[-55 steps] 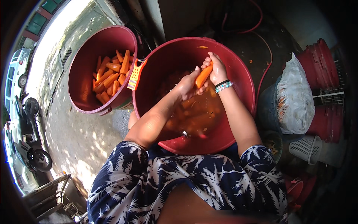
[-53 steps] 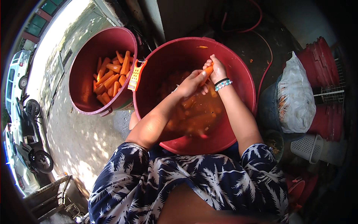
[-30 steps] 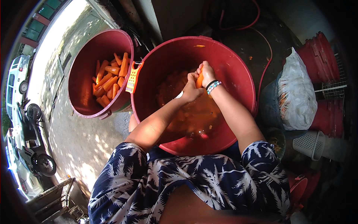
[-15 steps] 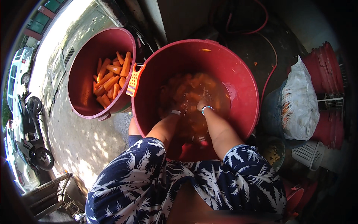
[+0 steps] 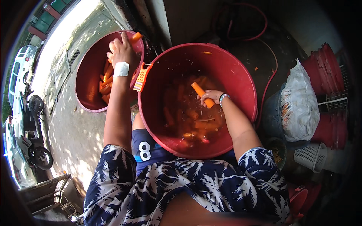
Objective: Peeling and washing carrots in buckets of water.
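My left hand (image 5: pixel 121 51), with a white patch at its wrist, is over the smaller red tub (image 5: pixel 88 96) at the left. A peeled carrot (image 5: pixel 136 37) sticks out from beside its fingers, which are curled around it; the palm is hidden. Several peeled carrots (image 5: pixel 107 77) lie in that tub. Above the murky water (image 5: pixel 188 109) in the large red tub (image 5: pixel 241 90), my right hand (image 5: pixel 213 96), wearing a beaded bracelet, grips another peeled carrot (image 5: pixel 198 89). More carrots (image 5: pixel 203 124) are partly submerged there.
An orange grater (image 5: pixel 140 80) hangs on the large tub's left rim. To the right stand a white sack (image 5: pixel 301 105), stacked red buckets (image 5: pixel 328 71) and a white perforated basket (image 5: pixel 311 156). A hose (image 5: pixel 268 90) runs behind the tub. Motorbikes (image 5: pixel 39 156) are at far left.
Both hands were down in the water. My left hand has moved out and over the smaller tub with a carrot; my right hand has lifted a carrot above the water.
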Demonstrator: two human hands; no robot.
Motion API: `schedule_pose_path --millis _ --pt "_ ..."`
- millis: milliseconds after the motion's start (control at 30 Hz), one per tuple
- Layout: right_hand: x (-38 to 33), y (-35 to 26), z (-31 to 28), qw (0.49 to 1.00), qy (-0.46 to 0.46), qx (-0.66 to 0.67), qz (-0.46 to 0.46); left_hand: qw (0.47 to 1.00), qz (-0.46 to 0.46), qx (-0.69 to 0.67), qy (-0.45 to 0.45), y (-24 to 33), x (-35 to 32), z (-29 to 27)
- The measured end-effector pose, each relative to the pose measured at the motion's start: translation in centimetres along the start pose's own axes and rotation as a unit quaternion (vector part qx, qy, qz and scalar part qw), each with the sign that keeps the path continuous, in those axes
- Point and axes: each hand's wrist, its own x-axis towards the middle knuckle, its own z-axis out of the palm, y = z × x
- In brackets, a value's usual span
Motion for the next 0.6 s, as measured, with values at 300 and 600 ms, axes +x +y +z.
schedule_pose_path --millis 300,600 --pt "-5.9 -5.0 4.5 0.953 -0.244 0.157 -0.087 0.885 0.437 -0.150 -0.062 10.4 -11.0 9.3" --pt "-3.0 -3.4 7.0 0.471 0.309 -0.740 -0.366 0.500 0.034 -0.373 -0.781 9.5 -13.0 21.1"
